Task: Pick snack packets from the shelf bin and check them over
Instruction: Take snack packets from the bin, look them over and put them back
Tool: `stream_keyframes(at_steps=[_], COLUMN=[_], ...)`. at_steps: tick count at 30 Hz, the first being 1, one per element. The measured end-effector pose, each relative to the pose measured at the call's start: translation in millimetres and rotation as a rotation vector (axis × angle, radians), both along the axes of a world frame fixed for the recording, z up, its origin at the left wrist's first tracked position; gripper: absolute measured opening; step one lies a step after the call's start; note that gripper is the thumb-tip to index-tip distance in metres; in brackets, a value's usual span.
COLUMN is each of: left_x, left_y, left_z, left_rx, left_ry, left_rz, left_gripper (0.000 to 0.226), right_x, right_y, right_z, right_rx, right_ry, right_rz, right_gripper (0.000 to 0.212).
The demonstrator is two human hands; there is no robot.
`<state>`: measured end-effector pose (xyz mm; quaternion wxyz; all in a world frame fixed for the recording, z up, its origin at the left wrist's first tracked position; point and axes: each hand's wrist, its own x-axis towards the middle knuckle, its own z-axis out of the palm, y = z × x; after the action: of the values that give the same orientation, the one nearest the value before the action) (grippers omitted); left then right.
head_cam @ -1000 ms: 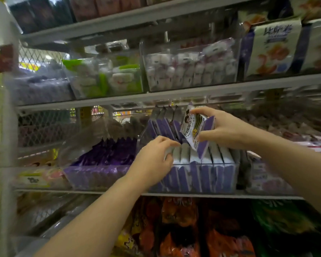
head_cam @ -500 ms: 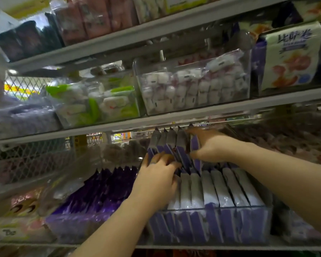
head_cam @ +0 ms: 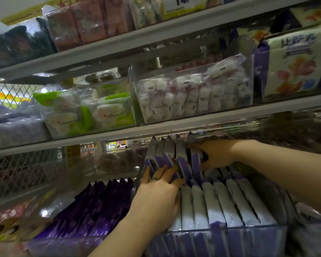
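Seen from your head camera, both your hands were in the clear bin (head_cam: 220, 242). The bin was full of purple and white snack packets (head_cam: 220, 203), set in rows. The front row leaned back. The back row (head_cam: 167, 154) stood up taller. Your left hand (head_cam: 156, 199) lay flat with straight, spread fingers. It touched the back row and held nothing. Your right hand (head_cam: 217, 154) came in from the right and pinched the last packet (head_cam: 195, 160) of the back row between thumb and fingers. Dark purple packets (head_cam: 100, 204) sat just beside the bin, on the left. On the grey shelf (head_cam: 174, 127) above were white and pink sweets (head_cam: 193, 93) and green and white packs (head_cam: 85, 110).
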<state>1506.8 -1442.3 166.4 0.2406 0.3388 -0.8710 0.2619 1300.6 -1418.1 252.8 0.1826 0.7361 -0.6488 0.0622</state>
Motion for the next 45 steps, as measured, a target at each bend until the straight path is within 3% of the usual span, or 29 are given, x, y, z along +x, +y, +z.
stream_keyframes(at_steps=[3,8,12,14,20,22,27,31,35,38,42,45], left_x=[0,-2,-18,-29,-56,-58,-57,-55,-55,-53,-54,-53], left_y=[5,15,10,8,-14,-25,-33,-27,-32,-25,-25,-25], left_z=[5,13,16,20,25,27,22,20,16,18,17,17], left_rx=[-0.037,-0.148,-0.242,-0.264,-0.236,-0.176,-0.241,-0.326,-0.312,-0.25,-0.249,-0.251], left_ry=[0.006,0.045,0.018,-0.034,-0.191,-0.198,-0.183,-0.232,-0.162,-0.234,-0.18,-0.188], left_rz=[0.009,-0.083,-0.212,-0.228,-0.135,-0.088,-0.09,-0.039,-0.05,-0.018,-0.088,-0.077], left_gripper=[0.051,0.039,0.035,0.043,0.057,0.062,0.062,0.06,0.061,0.059,0.057,0.059], right_x=[-2,-19,-36,-36,-29,-29,-30,-28,-27,-27,-25,-26], right_y=[-2,14,27,26,16,12,7,8,9,9,7,5], right_z=[-6,3,2,-2,-6,-4,-3,-3,-6,-6,-5,-7], right_rx=[-0.016,-0.051,-0.122,-0.093,0.176,0.184,0.18,0.205,0.182,0.183,0.238,0.223], right_ry=[-0.015,-0.141,0.087,0.127,0.109,0.102,0.094,0.099,0.127,0.104,0.082,0.059], right_rz=[0.035,0.067,-0.053,-0.048,0.05,0.058,0.075,0.081,0.082,0.084,0.076,0.074], right_gripper=[0.05,0.077,0.029,0.018,0.012,0.015,0.013,0.041,0.03,0.04,0.014,0.014])
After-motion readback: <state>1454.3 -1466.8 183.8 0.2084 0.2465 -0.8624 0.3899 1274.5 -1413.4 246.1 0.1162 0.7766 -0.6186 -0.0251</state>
